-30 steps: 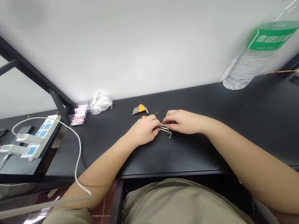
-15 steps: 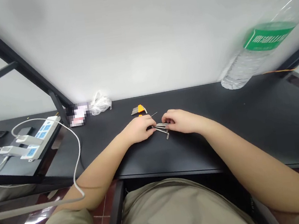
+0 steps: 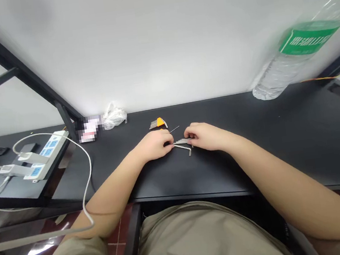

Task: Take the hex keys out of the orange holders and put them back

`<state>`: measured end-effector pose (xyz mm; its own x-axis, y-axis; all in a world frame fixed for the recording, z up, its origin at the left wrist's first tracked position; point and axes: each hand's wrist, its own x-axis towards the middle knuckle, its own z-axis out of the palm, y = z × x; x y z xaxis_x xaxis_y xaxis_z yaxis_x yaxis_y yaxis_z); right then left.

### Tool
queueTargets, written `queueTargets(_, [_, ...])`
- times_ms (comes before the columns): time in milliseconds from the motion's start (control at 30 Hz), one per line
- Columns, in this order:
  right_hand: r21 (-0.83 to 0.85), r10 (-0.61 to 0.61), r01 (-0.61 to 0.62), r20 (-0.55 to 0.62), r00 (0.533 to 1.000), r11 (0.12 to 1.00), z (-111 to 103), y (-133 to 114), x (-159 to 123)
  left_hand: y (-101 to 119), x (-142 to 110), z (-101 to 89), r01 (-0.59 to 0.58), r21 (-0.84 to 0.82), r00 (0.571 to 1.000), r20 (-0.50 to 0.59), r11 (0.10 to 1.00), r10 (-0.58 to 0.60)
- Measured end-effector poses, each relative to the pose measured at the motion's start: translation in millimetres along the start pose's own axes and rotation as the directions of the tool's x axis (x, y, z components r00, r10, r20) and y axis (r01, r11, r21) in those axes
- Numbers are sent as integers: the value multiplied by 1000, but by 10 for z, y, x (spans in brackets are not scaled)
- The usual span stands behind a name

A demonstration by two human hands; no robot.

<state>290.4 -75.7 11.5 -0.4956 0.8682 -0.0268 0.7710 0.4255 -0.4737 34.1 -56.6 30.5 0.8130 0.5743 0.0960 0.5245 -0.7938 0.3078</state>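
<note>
Several silver hex keys (image 3: 182,141) lie between my hands, just above or on the black desk. My right hand (image 3: 204,136) has its fingers curled round their right ends. One larger hex key (image 3: 182,147) angles out below the rest, its short bent arm toward me. The fingertips of my left hand (image 3: 158,145) pinch at its left end. Beyond my left hand lies a thin hex key (image 3: 174,129), partly hidden by the hand. Farther back sits an orange hex key holder (image 3: 160,122) with several keys in it. A bit of orange shows behind my left knuckles.
A crumpled white plastic bag (image 3: 114,116) rests by the wall, beside a blurred-out item (image 3: 88,129). On the left, a power strip (image 3: 47,156) has chargers and a white cable (image 3: 90,167) looping over my forearm. A large water bottle (image 3: 271,78) stands at the right.
My left hand has shifted slightly left, away from my right hand, and more of the hex keys shows between them. My right hand stays almost in place.
</note>
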Motion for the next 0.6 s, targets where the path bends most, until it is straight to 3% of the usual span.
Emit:
queueTargets(400, [12, -27, 26, 35, 999, 1000, -1, -31, -32, 5, -4, 46, 76, 78, 997, -33, 994, -74])
queueTargets(600, [-8, -54, 54, -18, 998, 998, 38, -26, -44, 14, -9, 63, 103, 87, 992, -77, 991, -97])
